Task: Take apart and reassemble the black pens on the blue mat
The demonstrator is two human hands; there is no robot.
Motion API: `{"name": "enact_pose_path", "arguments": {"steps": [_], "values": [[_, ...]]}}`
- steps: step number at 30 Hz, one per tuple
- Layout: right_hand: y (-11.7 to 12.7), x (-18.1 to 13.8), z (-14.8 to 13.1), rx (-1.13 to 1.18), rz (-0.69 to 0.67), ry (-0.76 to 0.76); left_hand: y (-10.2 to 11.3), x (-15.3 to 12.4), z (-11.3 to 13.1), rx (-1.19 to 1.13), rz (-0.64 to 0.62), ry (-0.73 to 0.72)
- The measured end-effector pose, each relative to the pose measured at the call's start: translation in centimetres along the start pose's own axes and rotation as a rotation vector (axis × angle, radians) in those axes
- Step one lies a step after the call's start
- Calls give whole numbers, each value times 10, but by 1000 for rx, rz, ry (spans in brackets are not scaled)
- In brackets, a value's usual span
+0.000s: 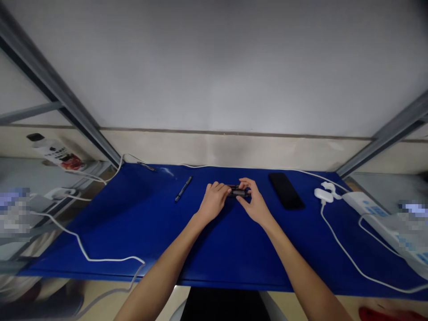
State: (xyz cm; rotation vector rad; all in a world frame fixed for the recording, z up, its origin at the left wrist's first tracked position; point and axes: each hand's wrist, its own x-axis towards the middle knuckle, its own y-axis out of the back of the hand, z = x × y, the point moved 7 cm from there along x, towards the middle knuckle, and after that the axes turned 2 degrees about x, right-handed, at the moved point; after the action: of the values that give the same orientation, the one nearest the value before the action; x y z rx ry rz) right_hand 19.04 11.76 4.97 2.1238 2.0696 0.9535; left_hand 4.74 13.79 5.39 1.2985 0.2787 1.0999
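The left hand (214,199) and right hand (254,203) hold dark pens (239,193), fingers curled at opposite ends; 1 phone (286,191) lies on the desk (234,249).

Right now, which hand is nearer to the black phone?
The right. The right hand is just left of the black phone, not touching it; the left hand is farther left, beyond the right hand.
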Motion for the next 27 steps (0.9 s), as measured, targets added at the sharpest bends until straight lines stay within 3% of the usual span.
{"name": "enact_pose_path", "arguments": {"steps": [8, 12, 27], "values": [[-2, 1, 4, 82, -41, -20, -3, -1, 3, -5, -14, -29], [-2, 1, 1, -6, -43, 10, -5, -2, 3, -3, -19, -15], [-1, 1, 4, 59, -94, -98, -3, -3, 5, -26, 4, 18]]}}
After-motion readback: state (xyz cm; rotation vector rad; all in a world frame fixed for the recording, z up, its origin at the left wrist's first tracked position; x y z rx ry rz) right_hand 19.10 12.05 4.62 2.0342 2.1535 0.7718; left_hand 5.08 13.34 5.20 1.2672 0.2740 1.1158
